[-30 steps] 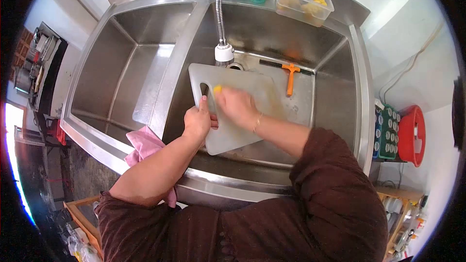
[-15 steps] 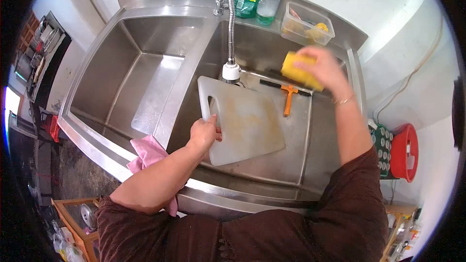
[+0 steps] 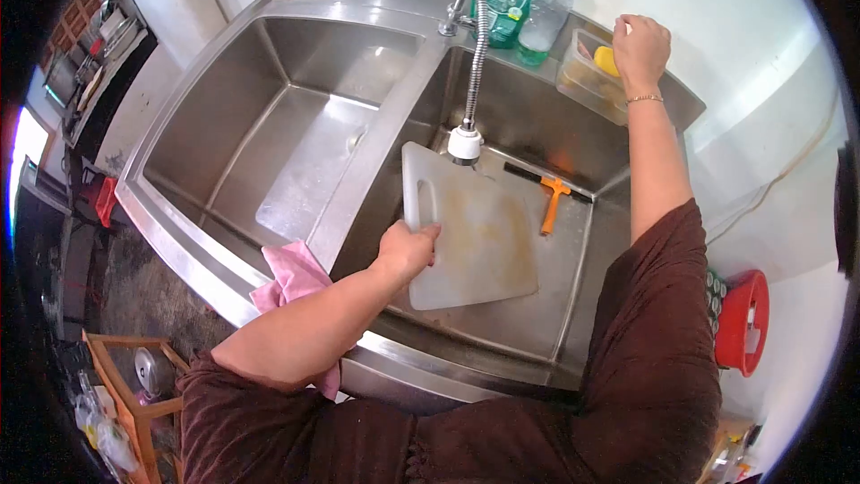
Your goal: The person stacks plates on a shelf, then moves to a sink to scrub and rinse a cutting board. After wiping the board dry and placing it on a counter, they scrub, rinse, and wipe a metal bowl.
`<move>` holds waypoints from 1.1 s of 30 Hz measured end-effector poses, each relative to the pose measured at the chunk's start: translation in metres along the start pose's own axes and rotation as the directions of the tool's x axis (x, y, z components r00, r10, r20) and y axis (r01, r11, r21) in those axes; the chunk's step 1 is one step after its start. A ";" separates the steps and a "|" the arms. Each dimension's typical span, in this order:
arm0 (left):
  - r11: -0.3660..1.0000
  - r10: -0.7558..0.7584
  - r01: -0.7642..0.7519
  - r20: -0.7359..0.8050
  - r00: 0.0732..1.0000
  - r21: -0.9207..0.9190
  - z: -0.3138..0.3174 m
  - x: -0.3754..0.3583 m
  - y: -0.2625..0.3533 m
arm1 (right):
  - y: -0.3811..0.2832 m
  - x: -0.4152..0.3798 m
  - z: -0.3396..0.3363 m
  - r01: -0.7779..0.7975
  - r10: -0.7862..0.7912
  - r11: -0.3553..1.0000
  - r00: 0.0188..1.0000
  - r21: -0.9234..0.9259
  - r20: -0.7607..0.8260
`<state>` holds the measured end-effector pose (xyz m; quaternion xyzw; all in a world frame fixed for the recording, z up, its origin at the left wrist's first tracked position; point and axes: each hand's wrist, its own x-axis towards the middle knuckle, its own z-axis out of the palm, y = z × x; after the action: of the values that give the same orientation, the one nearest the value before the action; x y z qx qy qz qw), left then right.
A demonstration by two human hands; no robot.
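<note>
A pale plastic cutting board [image 3: 475,229] with brownish-yellow stains leans at a tilt in the right basin. My left hand [image 3: 408,249] grips its left edge by the handle slot. Over the clear plastic container [image 3: 582,88] at the back right is my right hand [image 3: 643,52], fingers curled. A bright yellow piece [image 3: 606,61] shows beside that hand, inside or over the container; whether the fingers hold it is hidden. An orange-handled squeegee [image 3: 554,202] with a black blade lies in the basin behind the board. The flexible faucet's white head [image 3: 465,142] hangs just above the board's top edge.
On the back ledge stand a green refill pouch [image 3: 509,2] and a clear bottle with a blue cap [image 3: 548,18]. A pink cloth [image 3: 294,276] drapes over the front rim. The left basin [image 3: 313,139] adjoins. At right is a red basin [image 3: 742,323].
My right hand has moved up and back from above the right basin, where it held a yellow sponge, to the plastic container. My left hand still grips the board. The camera view has shifted.
</note>
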<state>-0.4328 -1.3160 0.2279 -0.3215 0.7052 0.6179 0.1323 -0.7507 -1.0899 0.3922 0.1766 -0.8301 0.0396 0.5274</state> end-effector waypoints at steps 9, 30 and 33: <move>0.996 0.008 -0.009 0.015 1.000 0.090 0.001 -0.012 0.011 | -0.128 -0.020 -0.009 -0.769 -0.052 0.333 0.563 0.545 0.825; 0.963 0.006 -0.017 0.041 0.999 0.269 0.000 -0.019 0.019 | -0.181 -0.026 0.146 0.056 -0.128 0.900 0.982 0.432 0.138; 0.969 -0.023 0.005 0.071 0.997 0.248 -0.001 -0.020 0.021 | -0.178 -0.017 0.147 -0.223 -0.120 0.884 0.741 0.411 0.661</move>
<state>-0.4306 -1.3110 0.2564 -0.2844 0.7693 0.5355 0.2016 -0.8112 -1.2887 0.2914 0.2758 -0.9335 0.1858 0.1342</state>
